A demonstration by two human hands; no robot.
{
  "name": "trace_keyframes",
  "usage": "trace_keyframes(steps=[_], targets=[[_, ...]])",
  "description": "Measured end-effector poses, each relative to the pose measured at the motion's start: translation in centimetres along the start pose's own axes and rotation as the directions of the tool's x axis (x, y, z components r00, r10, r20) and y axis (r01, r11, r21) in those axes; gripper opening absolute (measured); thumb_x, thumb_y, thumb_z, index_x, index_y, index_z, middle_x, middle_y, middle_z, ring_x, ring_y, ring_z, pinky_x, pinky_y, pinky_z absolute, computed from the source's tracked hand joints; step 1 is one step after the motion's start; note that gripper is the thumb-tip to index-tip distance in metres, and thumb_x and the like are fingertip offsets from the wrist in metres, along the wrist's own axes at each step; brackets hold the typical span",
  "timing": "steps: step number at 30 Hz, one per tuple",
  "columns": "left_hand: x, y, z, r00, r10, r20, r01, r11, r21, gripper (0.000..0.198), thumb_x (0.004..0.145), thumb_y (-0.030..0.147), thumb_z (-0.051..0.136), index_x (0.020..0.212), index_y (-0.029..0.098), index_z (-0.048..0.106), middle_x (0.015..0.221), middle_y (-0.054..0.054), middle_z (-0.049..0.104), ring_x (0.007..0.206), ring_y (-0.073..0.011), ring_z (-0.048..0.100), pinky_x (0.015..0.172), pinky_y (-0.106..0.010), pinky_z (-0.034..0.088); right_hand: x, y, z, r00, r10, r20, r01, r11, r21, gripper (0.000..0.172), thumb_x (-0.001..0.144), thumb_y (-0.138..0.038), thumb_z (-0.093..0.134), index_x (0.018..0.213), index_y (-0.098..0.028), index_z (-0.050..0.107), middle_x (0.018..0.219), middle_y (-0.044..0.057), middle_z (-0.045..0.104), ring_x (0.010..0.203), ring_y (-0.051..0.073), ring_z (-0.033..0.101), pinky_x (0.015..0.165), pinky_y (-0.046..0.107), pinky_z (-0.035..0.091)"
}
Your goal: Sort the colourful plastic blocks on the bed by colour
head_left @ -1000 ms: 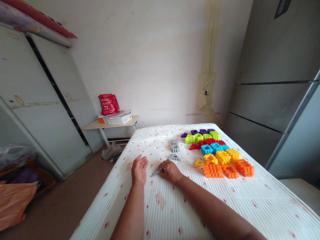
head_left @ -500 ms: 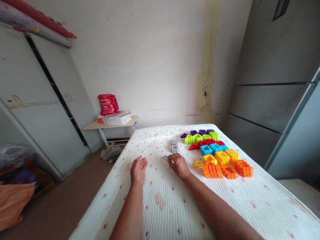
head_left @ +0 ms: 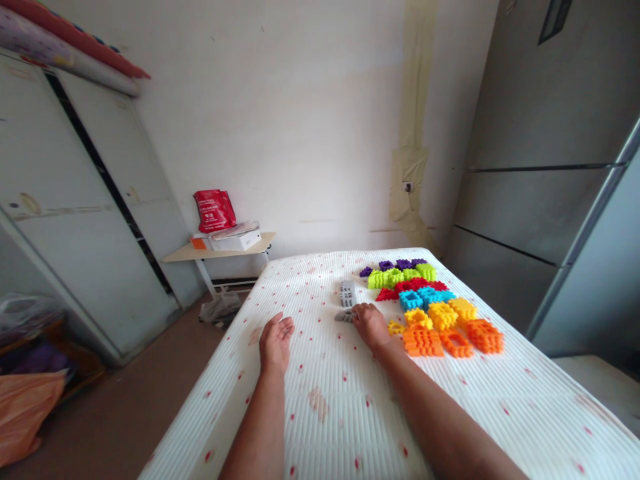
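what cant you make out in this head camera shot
All in the head view:
Right end of the small grey pieces: hidden by the right hand, so their number and the exact grip are unclear.
Smaller lettering on the red bag: too small and blurred.
Rest of the refrigerator: cut off by the top and right edges.

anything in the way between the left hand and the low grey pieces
Nothing visible: only the patterned cover shows between the left hand and the low grey pieces. The right hand is at their right end.
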State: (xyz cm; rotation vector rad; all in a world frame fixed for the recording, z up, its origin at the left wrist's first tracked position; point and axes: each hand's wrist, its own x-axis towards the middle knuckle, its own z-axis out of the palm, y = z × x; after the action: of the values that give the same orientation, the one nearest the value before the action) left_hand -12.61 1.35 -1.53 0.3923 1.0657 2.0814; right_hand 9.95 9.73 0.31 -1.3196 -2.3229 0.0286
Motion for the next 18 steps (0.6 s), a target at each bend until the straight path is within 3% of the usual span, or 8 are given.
trace_keyframes(steps=[18], targets=[[0.08,-0.04,-0.02,1.0,-0.005,0.003,0.005,1.0,0.008,0.033,0.065,0.032,0.063,0.093,0.015,0.059,0.072,-0.005,0.065,0.074,-0.0136,0.061,0.079,-0.03,0.046,0.04,-0.26,0.07,0.999,0.006,0.04,-0.005,1.0,-0.011,0.016,0.081,-0.011,0.052,0.088,-0.015,0.066,0.092,0.009,0.067,0.087,0.019,0.057,0.078,0.025,0.039]])
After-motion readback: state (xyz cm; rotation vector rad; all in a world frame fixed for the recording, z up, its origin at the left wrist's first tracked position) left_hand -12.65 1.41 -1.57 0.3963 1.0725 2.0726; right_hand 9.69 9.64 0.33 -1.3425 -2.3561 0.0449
